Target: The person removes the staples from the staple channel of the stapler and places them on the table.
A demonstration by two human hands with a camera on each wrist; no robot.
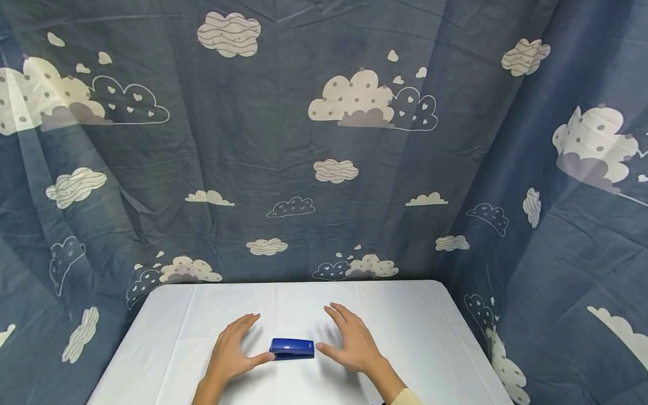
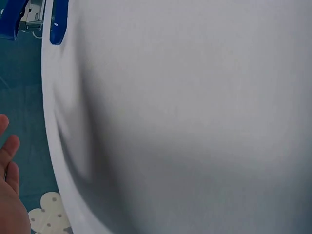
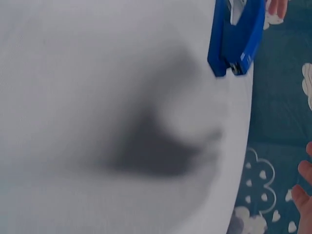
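Observation:
A blue stapler (image 1: 292,347) lies on the white table between two spread hands in the head view. To its left is my left hand (image 1: 230,350), fingers extended and thumb tip right at the stapler's end. My right hand (image 1: 356,343) hovers at the other side, its thumb tip close by the stapler's right end. Part of the stapler (image 2: 58,24), with some of its metal inside, shows at the top of the left wrist view. In the right wrist view the stapler (image 3: 236,41) appears from its end, and fingertips (image 3: 278,8) of the left hand show beyond it.
The white-covered table (image 1: 405,320) has rounded far corners. A dark blue cloth (image 1: 283,140) with a cloud pattern hangs behind it and along both sides. Shadows of the hands fall on the tabletop.

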